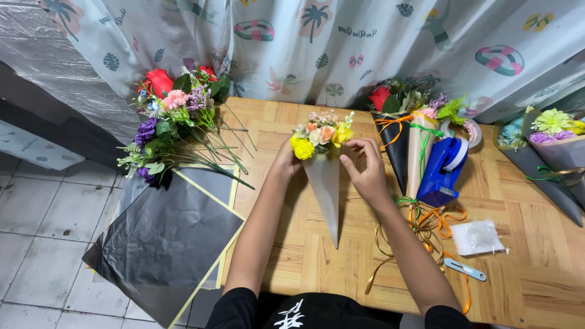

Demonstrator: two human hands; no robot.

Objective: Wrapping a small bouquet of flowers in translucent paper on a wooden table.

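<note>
**Closing the paper cone around the small bouquet**

A small bouquet (321,135) of yellow, peach and pale flowers is held upright in a grey paper cone (326,189), whose tip points toward the person and rests on the wooden table (524,268). The cone is taken here as the landmark.

The left hand (285,163) is closed around the cone's upper left edge, just under the yellow bloom. The right hand (367,172) is laid against the upper right edge, thumb and fingers pinching the paper lightly at the rim; whether a loose flap is caught there cannot be told.

The wrap is judged to be in the shaping stage. It is best done with the overlap drawn snug by the right hand while the stems are kept centred by the left, so that the heads stay above the rim and are not crushed. The paper should be pressed flat along the seam rather than creased across it.

Right of the cone, two finished cones (409,146) tied with orange and green ribbon are propped, and beyond them a blue tape dispenser (445,170) is within reach. Loose ribbon (426,222) lies to the lower right. Left of the cone, loose flowers (173,116) and black wrapping sheets (164,244) are spread.
</note>
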